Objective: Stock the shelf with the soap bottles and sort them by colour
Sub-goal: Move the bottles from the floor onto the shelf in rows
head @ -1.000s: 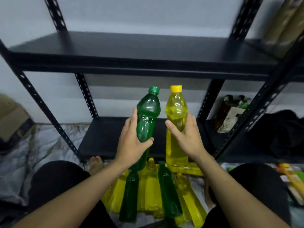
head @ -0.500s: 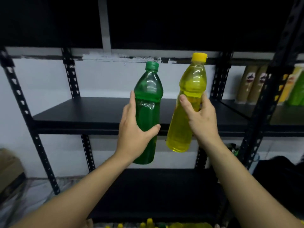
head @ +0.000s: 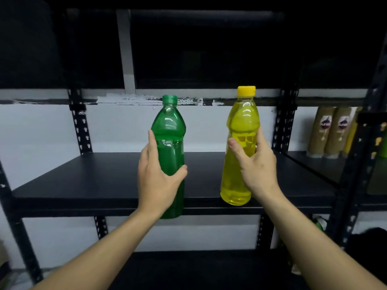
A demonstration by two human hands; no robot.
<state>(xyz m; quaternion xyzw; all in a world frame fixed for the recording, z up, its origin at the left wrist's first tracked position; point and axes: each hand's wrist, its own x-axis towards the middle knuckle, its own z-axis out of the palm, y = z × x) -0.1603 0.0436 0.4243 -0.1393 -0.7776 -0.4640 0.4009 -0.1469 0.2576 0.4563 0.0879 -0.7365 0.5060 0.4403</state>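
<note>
My left hand (head: 156, 181) grips a green soap bottle (head: 169, 141) with a green cap around its middle. The bottle stands upright in the air, its base just in front of the front edge of the black shelf board (head: 100, 181). My right hand (head: 256, 166) grips a yellow soap bottle (head: 240, 126) with a yellow cap. That bottle leans slightly left, its base at the board's front edge; whether it touches the board is unclear. The two bottles are a hand's width apart.
Black perforated uprights (head: 80, 130) frame the shelf unit. A neighbouring shelf at right holds several tan bottles (head: 332, 130) with dark labels. A lower black board (head: 199, 268) lies beneath my arms. A white wall stands behind the shelf.
Both hands have raised the bottles from above the floor pile to shelf level and moved them apart. My view has tilted up, and the pile of bottles on the floor has left the view.
</note>
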